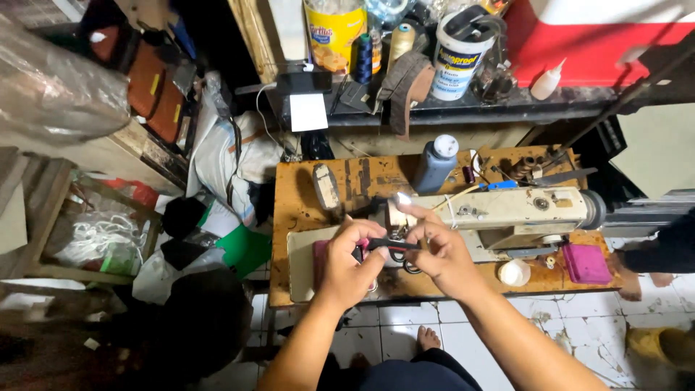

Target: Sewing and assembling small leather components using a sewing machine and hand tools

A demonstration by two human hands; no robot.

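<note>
My left hand and my right hand meet over the bed of a cream sewing machine on a worn wooden table. Both pinch a thin dark strip stretched between them, near the needle area lit by a small lamp. A pink piece of material lies under my left hand. Scissor handles show just below the strip, partly hidden by my fingers.
On the table stand a dark grey bottle with a white cap, a white round lid and a magenta box. A shelf behind holds a yellow can, thread cones and a white tub. Bags clutter the left floor.
</note>
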